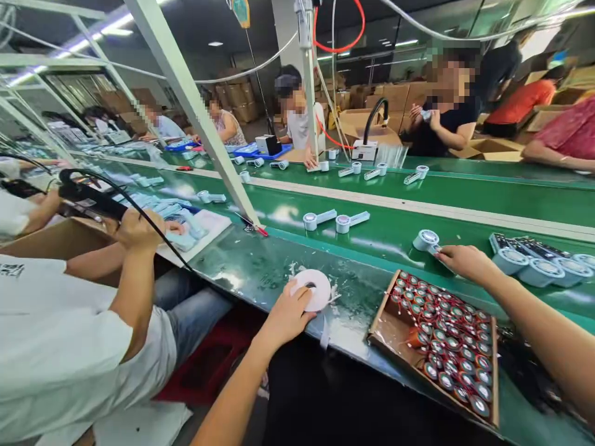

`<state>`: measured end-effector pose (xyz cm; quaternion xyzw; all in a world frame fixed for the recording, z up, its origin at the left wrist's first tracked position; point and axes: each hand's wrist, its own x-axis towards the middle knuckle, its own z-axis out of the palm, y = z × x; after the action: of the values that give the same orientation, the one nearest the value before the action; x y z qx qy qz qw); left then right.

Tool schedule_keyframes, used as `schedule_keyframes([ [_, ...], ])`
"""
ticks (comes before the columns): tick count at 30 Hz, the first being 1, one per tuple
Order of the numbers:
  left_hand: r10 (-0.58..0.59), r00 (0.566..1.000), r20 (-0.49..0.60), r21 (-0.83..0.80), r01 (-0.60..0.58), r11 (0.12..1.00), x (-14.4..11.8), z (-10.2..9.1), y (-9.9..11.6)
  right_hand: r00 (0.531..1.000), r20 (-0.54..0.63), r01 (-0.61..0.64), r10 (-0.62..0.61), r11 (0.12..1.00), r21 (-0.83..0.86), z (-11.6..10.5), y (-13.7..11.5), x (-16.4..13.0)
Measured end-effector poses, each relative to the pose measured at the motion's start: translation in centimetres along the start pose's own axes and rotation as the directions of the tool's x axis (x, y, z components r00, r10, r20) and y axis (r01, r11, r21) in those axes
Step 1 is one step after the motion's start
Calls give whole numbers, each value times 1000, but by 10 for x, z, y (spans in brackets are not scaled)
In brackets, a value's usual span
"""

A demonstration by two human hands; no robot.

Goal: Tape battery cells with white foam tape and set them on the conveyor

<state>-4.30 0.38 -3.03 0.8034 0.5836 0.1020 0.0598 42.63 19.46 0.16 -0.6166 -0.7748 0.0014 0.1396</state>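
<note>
My left hand (286, 313) is closed around the near edge of a roll of white tape (320, 291), its fingers reaching towards the hole. The roll rests at the bench's front edge, and a loose strip hangs below it. Over the green belt, my right hand (467, 263) grips the handle end of a light-blue handheld fan (426, 240) with a round head. Between my hands and nearer to me sits a cardboard tray (388, 347) of several orange-sided cylinders (446, 334) with red wires. Right of my right hand, several fans (542, 271) lie in a row, dark boards showing in their handles.
Two more fans (343, 223) lie on the green conveyor belt (288, 214). A slanted metal post (199, 118) rises at the bench's left. Close on my left, a co-worker's hand (139, 232) holds a black corded tool (90, 201). Other people sit across the belt.
</note>
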Motion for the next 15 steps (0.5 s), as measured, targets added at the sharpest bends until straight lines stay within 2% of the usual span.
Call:
schedule_keyframes([
  [1,-8,1000,-29,-16,8,1000,2,-1,3,1000,22,7,-7,1000,-5,-4,0,-4],
  [3,-32,985,-170,-45,24,999,7,-1,11,997,70,14,-11,999,-40,-16,-11,-17],
  [6,8,900,-436,-70,-43,997,14,-3,33,997,73,21,-23,999,28,-36,-56,-56],
  [7,37,866,-499,-74,-86,994,15,-5,42,994,76,58,-74,979,194,-43,-77,-72],
  [9,96,820,-565,-88,-175,981,16,-11,63,967,151,84,-206,815,573,-55,-123,-104],
  [11,140,804,-577,-116,-251,961,17,-17,78,915,219,36,-337,612,790,-61,-162,-130],
  [13,132,802,-583,-184,-288,940,19,-20,85,849,242,-13,-469,439,898,-58,-189,-149],
  [14,81,811,-580,-250,-272,929,21,-20,86,819,228,-2,-526,395,919,-54,-197,-158],
  [15,-3,823,-568,-338,-230,912,22,-20,85,793,209,47,-573,399,916,-49,-202,-166],
])
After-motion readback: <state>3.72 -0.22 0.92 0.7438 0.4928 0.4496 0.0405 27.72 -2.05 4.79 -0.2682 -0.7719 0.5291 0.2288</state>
